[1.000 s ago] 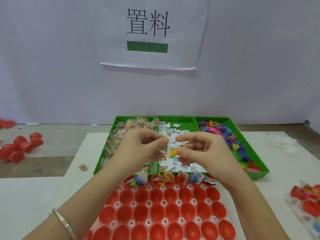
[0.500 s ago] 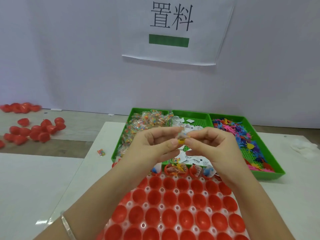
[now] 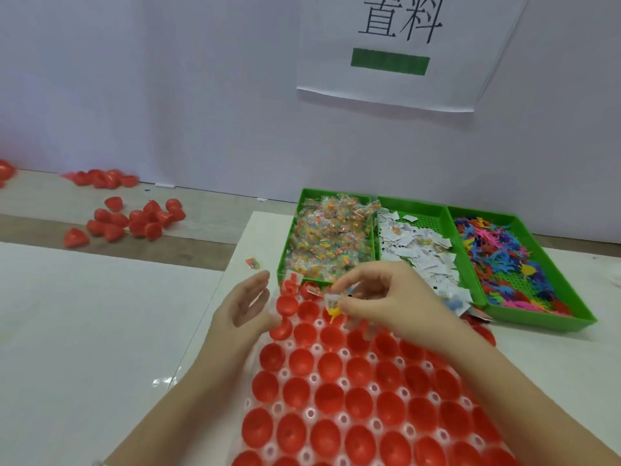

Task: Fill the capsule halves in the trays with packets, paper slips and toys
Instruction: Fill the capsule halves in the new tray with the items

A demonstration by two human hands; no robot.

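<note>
A clear tray of red capsule halves fills the near middle. My right hand pinches a small bundle of a paper slip, a packet and a yellow toy just over a capsule half in the second row from the far edge. My left hand hovers at the tray's far left corner with fingers relaxed, holding nothing. Behind stands a green three-part bin: packets on the left, paper slips in the middle, coloured toys on the right.
Loose red capsule halves lie scattered on the wooden floor strip at the far left. One stray packet lies on the white table left of the green bin. A paper sign hangs on the white wall behind.
My hands have parted. The left hand let go and moved left; the right hand brought the bundle down to the tray's far rows. The view swung left.
</note>
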